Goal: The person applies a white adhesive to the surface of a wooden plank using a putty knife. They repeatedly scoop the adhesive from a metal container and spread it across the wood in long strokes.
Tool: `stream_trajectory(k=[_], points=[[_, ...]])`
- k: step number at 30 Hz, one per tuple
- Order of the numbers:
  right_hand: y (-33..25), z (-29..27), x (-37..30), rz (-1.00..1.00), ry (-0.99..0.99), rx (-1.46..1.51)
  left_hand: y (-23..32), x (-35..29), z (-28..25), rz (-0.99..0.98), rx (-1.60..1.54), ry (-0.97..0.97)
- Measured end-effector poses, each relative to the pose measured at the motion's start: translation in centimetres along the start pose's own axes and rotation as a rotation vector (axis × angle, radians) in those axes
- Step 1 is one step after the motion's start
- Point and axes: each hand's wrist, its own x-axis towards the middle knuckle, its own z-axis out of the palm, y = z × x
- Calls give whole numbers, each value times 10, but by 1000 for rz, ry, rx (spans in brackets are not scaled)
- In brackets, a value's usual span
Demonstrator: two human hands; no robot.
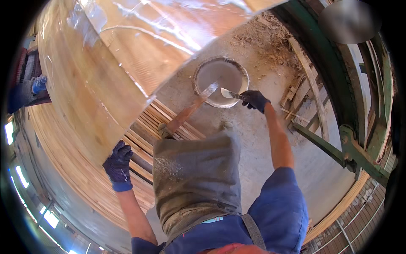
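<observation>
My right hand, in a dark glove, grips a putty knife with pale paste on its blade. The blade is over the near right part of a round bucket holding a smooth grey-white paste. A flat wooden stick, its tip coated with paste, leans over the bucket's near rim. At the lower corner of a large plywood sheet, my gloved left hand has its fingers closed around the edge. Shiny pale streaks cross the sheet; the fingertips are partly hidden.
Long wooden strips lie stacked under and beside the sheet. A green metal frame stands at right, with scrap wood and shavings near it. At far left, another person's blue-gloved hand is by the sheet.
</observation>
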Motion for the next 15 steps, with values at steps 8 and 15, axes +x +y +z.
stream_trajectory(k=[8, 15], points=[[122, 47, 6, -90, 10, 878, 11, 13, 15, 29, 344, -75], [61, 11, -141, -329, -159, 1241, -8, 2, 14, -229, 144, 70]])
